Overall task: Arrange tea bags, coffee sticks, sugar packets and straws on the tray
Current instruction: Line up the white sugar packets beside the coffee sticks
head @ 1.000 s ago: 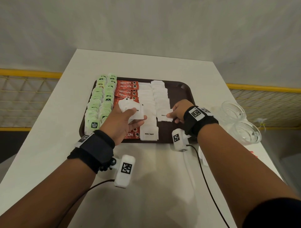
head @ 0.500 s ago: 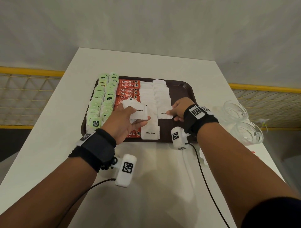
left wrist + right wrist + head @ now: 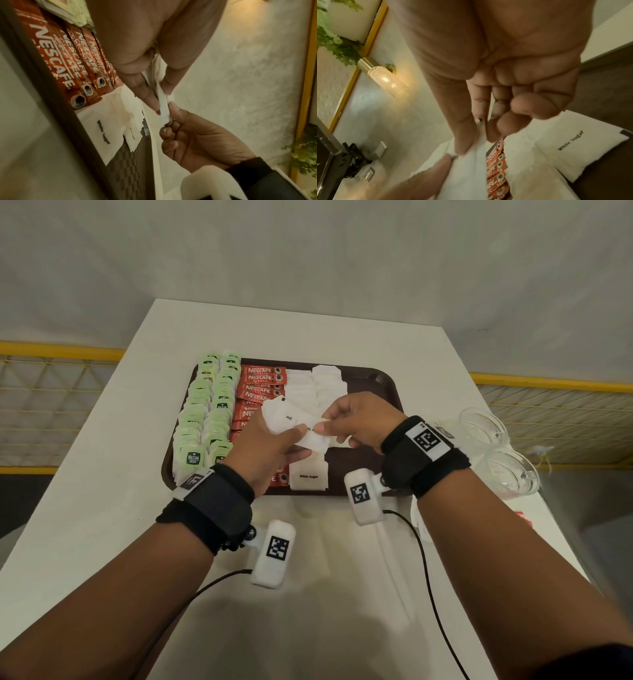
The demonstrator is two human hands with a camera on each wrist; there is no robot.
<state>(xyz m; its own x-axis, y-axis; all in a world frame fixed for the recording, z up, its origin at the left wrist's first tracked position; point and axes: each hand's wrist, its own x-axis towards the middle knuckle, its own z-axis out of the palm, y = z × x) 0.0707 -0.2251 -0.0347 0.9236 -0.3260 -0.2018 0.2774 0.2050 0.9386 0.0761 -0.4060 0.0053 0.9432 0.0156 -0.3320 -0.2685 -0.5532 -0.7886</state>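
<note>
"NESCAFE CLASSIC" on red coffee sticks (image 3: pixel 262 378). "White Sugar" on nearest white sugar packet (image 3: pixel 309 476) on the tray. "McCoy teas" on front green tea bag (image 3: pixel 194 457). Print on the held packets unreadable.

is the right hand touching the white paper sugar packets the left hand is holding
Touching. The left wrist view shows the right hand pinching the edge of the white paper sugar packets that the left hand grips.
</note>
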